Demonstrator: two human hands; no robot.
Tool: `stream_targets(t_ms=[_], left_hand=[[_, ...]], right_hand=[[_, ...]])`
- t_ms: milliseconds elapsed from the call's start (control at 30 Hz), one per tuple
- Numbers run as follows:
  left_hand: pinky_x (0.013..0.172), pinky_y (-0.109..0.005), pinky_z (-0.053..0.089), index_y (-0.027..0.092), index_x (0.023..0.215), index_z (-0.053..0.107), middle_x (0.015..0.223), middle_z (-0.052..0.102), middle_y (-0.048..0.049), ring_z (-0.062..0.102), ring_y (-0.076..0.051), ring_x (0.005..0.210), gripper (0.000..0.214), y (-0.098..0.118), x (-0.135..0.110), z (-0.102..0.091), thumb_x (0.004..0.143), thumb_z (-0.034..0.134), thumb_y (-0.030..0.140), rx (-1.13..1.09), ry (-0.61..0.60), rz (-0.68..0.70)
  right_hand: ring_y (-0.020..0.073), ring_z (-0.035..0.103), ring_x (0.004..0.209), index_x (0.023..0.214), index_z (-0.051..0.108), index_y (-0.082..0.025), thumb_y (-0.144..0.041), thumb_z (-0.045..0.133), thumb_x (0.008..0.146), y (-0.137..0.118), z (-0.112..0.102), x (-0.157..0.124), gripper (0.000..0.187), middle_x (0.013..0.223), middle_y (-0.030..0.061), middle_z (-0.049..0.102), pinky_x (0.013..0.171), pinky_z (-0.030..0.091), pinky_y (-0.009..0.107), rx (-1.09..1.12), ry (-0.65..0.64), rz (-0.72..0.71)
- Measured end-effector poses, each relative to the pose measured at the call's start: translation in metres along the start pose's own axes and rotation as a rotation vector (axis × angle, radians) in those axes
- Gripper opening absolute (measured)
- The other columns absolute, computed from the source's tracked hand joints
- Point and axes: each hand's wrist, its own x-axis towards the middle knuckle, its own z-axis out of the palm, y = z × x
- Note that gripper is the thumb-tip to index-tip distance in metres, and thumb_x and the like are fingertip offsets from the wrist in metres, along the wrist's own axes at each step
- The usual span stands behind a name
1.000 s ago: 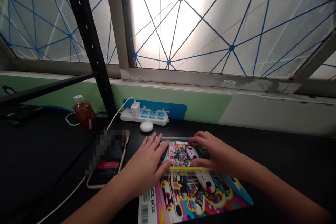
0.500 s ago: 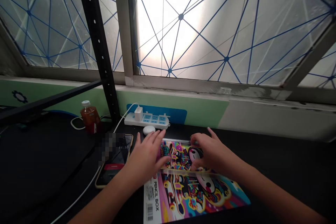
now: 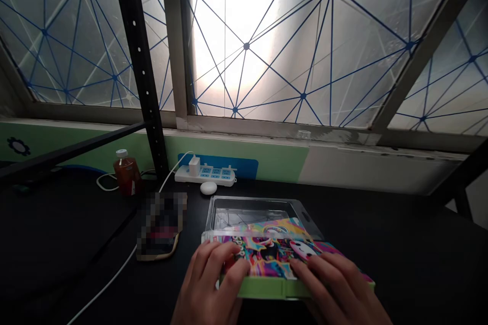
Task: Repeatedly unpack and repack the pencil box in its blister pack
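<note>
A colourful pencil box [image 3: 267, 259] with a cartoon print and a green front edge lies on the black table near me. My left hand [image 3: 208, 284] curls over its left front corner and grips it. My right hand [image 3: 335, 284] lies on its right front part, fingers bent over the lid and edge. Behind the box a clear plastic packaging tray [image 3: 251, 210] lies open on the table, with the printed card insert partly under the box.
A phone [image 3: 160, 233] with a white cable lies to the left. Further back are a white power strip [image 3: 206, 173], a small white puck [image 3: 208, 188] and a bottle of orange drink [image 3: 125, 172]. A black shelf post [image 3: 139, 71] stands before the window.
The pencil box has come out of the clear tray and moved towards me. Both hands drew back with it from the tray's far end to the box's front edge. The view tilted up.
</note>
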Motion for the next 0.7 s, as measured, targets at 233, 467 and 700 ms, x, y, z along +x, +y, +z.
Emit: stream_targets(t_ms=[233,467,700], left_hand=[[0.113,-0.055,0.048,0.032,0.149,0.047,0.17,0.031,-0.0137,0.035,-0.042,0.152,0.069,-0.006,-0.048,0.028,0.088,0.075,0.048,-0.248,-0.289,-0.25],[0.114,-0.041,0.048,0.037,0.16,0.035,0.165,0.043,-0.0073,0.047,-0.031,0.147,0.095,-0.023,-0.046,0.023,0.079,0.079,0.015,-0.413,-0.389,-0.349],[0.109,-0.044,0.053,0.045,0.159,0.031,0.161,0.048,-0.006,0.052,-0.035,0.143,0.105,-0.01,-0.053,0.028,0.074,0.084,0.015,-0.411,-0.286,-0.422]], right_hand=[[0.0234,0.066,0.125,0.125,0.07,-0.021,-0.019,0.035,0.107,-0.023,0.007,-0.022,0.04,0.13,0.0054,0.075,0.102,0.048,0.033,0.069,-0.037,-0.058],[0.0238,0.075,0.106,0.124,0.071,-0.018,-0.065,0.043,0.104,-0.019,-0.009,0.007,0.058,0.124,0.0062,0.077,0.087,0.054,0.036,0.093,-0.18,-0.049],[0.0187,0.071,0.084,0.108,0.073,-0.018,-0.04,0.035,0.113,0.003,-0.009,0.035,0.044,0.096,0.0023,0.08,0.086,0.045,0.035,0.254,-0.155,-0.009]])
